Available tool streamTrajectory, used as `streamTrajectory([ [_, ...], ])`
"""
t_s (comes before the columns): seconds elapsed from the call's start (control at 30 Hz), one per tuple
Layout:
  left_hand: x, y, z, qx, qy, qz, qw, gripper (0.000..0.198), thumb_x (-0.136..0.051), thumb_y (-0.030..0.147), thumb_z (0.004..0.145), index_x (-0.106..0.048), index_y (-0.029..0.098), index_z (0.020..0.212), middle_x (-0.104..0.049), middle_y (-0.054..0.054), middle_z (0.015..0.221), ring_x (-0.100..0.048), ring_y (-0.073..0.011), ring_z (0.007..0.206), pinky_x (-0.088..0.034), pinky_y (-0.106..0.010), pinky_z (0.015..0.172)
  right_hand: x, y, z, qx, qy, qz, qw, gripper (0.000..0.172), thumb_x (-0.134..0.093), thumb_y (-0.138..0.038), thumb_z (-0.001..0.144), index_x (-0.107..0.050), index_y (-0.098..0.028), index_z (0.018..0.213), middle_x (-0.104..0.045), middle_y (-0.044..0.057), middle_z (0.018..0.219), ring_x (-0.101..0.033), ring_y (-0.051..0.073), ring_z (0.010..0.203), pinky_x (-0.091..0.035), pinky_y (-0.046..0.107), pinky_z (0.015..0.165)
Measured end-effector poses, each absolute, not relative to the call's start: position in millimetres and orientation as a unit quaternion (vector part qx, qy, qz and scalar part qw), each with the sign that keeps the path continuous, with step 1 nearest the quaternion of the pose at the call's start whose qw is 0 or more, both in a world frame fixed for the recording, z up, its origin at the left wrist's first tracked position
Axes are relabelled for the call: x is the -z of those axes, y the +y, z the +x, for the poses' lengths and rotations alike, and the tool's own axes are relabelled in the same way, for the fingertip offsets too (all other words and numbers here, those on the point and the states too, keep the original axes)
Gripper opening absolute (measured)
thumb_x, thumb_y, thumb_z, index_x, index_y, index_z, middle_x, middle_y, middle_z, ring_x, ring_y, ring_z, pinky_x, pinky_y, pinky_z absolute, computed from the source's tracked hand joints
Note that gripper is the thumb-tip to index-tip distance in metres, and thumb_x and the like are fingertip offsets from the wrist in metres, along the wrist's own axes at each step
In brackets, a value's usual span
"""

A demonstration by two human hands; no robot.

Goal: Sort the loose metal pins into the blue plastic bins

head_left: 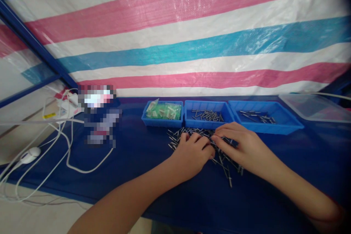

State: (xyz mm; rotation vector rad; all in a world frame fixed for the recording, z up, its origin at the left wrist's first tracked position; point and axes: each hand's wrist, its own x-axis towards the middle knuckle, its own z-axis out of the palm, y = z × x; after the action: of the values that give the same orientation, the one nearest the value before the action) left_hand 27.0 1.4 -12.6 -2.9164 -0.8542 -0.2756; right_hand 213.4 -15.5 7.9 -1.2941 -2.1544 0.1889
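A loose pile of slim metal blind rivets (226, 168) lies on the blue table, in front of the blue bins. My left hand (192, 153) rests over the left and middle of the pile, its fingers curled down and the thumb drawn in. What its fingertips grip is hidden. From the right, my right hand (241, 144) reaches over the same pile with thumb and forefinger pinched together near the left hand's fingers. Whatever sits in that pinch is too small to make out. A few rivets stick out below the hands towards the near edge.
Behind the pile stand a left bin (162, 122) with green-and-clear packets, a middle bin (210, 124) and a right bin (274, 128), both holding rivets. A clear plastic lid (315, 108) lies far right. White cables (68, 150) trail over the table's left side.
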Motion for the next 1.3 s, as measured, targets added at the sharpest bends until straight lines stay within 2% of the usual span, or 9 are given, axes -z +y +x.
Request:
streamTrajectory([
  [0.2, 7, -1, 26, 0.123, -0.279, -0.952, -0.005, 0.023, -0.041, 0.035, 0.098, -0.061, 0.026, 0.105, -0.06, -0.002, 0.109, -0.048, -0.0196, 0.101, -0.031, -0.036, 0.079, -10, -16, 212, -0.097, -0.804, -0.503, 0.301, 0.023, -0.049, -0.025, 0.09, -0.064, -0.022, 0.072, -0.069, 0.004, 0.087, -0.062, 0.02, 0.083, -0.047, 0.037, 0.078],
  [0.3, 5, -4, 26, 0.131, -0.252, -0.958, -0.046, 0.024, -0.046, 0.043, 0.094, -0.062, 0.029, 0.106, -0.061, 0.0, 0.111, -0.047, -0.02, 0.103, -0.031, -0.036, 0.081, -10, -17, 213, -0.106, -0.798, -0.511, 0.302, 0.024, -0.048, -0.026, 0.091, -0.064, -0.022, 0.073, -0.069, 0.004, 0.087, -0.062, 0.02, 0.084, -0.046, 0.038, 0.079],
  [0.4, 8, -6, 26, 0.121, -0.231, -0.963, -0.062, 0.02, -0.051, 0.042, 0.092, -0.063, 0.031, 0.103, -0.061, 0.002, 0.11, -0.047, -0.0196, 0.103, -0.03, -0.036, 0.083, -10, -17, 213, -0.11, -0.794, -0.514, 0.306, 0.023, -0.049, -0.027, 0.091, -0.064, -0.021, 0.075, -0.068, 0.004, 0.087, -0.061, 0.02, 0.084, -0.046, 0.037, 0.079],
  [0.53, 13, -6, 28, 0.123, -0.226, -0.965, -0.055, 0.016, -0.05, 0.037, 0.094, -0.063, 0.029, 0.099, -0.065, 0.002, 0.105, -0.047, -0.0188, 0.101, -0.028, -0.038, 0.084, -10, -16, 213, -0.106, -0.795, -0.515, 0.304, 0.023, -0.049, -0.027, 0.091, -0.063, -0.021, 0.073, -0.068, 0.005, 0.085, -0.061, 0.02, 0.082, -0.047, 0.037, 0.077],
  [0.7, 18, -6, 30, 0.136, -0.225, -0.965, -0.018, 0.02, -0.046, 0.035, 0.096, -0.061, 0.028, 0.108, -0.066, 0.001, 0.105, -0.049, -0.0192, 0.101, -0.028, -0.039, 0.083, -10, -17, 214, -0.114, -0.789, -0.515, 0.314, 0.023, -0.049, -0.028, 0.09, -0.064, -0.022, 0.073, -0.068, 0.005, 0.087, -0.062, 0.021, 0.085, -0.047, 0.038, 0.079],
  [0.9, 12, -3, 31, 0.168, -0.278, -0.946, 0.0, 0.021, -0.043, 0.028, 0.097, -0.062, 0.029, 0.108, -0.064, 0.0, 0.105, -0.054, -0.0166, 0.096, -0.031, -0.036, 0.079, -12, -18, 214, -0.214, -0.744, -0.511, 0.373, 0.026, -0.048, -0.036, 0.091, -0.064, -0.022, 0.076, -0.068, 0.004, 0.08, -0.062, 0.019, 0.077, -0.05, 0.033, 0.071],
  [1.13, -3, 2, 26, 0.339, -0.343, -0.869, -0.107, 0.021, -0.038, 0.025, 0.099, -0.059, 0.02, 0.101, -0.067, -0.002, 0.102, -0.06, -0.0143, 0.098, -0.037, -0.031, 0.084, -13, -19, 207, -0.388, -0.67, -0.498, 0.391, 0.03, -0.047, -0.045, 0.091, -0.067, -0.023, 0.097, -0.07, 0.004, 0.096, -0.064, 0.021, 0.092, -0.051, 0.03, 0.077],
  [1.2, -3, 2, 26, 0.355, -0.349, -0.858, -0.127, 0.02, -0.038, 0.024, 0.098, -0.057, 0.02, 0.099, -0.068, -0.001, 0.097, -0.061, -0.014, 0.094, -0.04, -0.03, 0.083, -13, -19, 204, -0.427, -0.65, -0.485, 0.398, 0.032, -0.047, -0.045, 0.091, -0.067, -0.022, 0.099, -0.07, 0.004, 0.096, -0.065, 0.019, 0.087, -0.052, 0.029, 0.073],
  [1.3, 3, 4, 28, 0.343, -0.35, -0.861, -0.136, 0.02, -0.037, 0.025, 0.098, -0.056, 0.019, 0.098, -0.066, -0.003, 0.095, -0.06, -0.0152, 0.091, -0.043, -0.03, 0.081, -9, -19, 199, -0.454, -0.63, -0.484, 0.404, 0.032, -0.05, -0.046, 0.089, -0.064, -0.019, 0.099, -0.069, 0.004, 0.082, -0.065, 0.017, 0.074, -0.05, 0.027, 0.06],
])
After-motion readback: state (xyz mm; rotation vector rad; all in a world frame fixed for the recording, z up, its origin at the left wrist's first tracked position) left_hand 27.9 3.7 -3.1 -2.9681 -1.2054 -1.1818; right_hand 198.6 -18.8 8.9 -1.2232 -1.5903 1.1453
